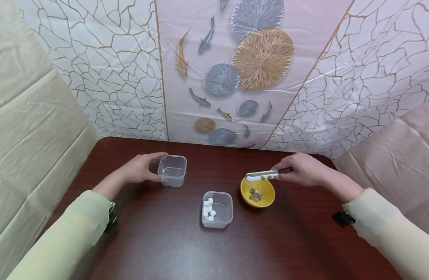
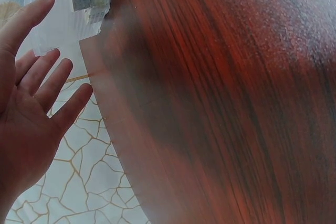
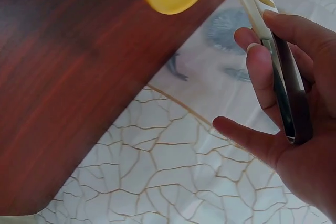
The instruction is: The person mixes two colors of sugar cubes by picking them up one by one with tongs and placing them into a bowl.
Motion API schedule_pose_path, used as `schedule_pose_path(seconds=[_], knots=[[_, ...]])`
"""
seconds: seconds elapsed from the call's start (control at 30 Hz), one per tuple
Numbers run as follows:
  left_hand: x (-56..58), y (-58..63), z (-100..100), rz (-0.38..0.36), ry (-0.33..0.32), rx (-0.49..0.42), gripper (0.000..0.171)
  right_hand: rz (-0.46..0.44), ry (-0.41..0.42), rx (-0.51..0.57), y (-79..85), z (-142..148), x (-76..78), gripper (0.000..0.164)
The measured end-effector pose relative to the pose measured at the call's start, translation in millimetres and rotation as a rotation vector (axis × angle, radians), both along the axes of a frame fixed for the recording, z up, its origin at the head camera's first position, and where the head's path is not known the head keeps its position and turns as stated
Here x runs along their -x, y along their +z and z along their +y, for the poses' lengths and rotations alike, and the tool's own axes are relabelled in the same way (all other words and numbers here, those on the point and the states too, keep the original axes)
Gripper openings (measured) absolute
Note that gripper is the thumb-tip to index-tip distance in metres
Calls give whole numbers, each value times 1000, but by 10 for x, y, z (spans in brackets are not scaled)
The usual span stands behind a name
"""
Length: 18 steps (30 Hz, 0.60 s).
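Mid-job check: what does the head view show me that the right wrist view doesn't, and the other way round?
Only the head view: the left hand with the left container at its fingertips, the second container with white pieces in it, and the brown pieces in the bowl.

Only the right wrist view: the palm side of the right hand, with the dark end of the tongs near the palm and one finger stretched away from them.

Both: right hand, tongs, yellow bowl, tabletop and patterned backdrop.
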<state>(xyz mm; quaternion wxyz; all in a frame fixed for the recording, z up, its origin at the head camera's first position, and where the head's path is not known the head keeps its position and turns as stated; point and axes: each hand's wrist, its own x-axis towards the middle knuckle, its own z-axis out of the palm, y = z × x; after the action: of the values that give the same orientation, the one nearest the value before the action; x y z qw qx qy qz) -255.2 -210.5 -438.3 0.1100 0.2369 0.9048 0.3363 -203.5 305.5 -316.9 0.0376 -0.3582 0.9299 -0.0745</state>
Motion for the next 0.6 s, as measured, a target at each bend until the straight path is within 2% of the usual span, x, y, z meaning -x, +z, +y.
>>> schedule_pose_path(seconds=[0.33,0.6], knots=[[7,-12,4,11,-5,-10,87,-125,-13,-46,-206,17,-3,14],[13,-13,-2,11,-6,-7,88,-107,-15,-58,-215,-6,19,16]])
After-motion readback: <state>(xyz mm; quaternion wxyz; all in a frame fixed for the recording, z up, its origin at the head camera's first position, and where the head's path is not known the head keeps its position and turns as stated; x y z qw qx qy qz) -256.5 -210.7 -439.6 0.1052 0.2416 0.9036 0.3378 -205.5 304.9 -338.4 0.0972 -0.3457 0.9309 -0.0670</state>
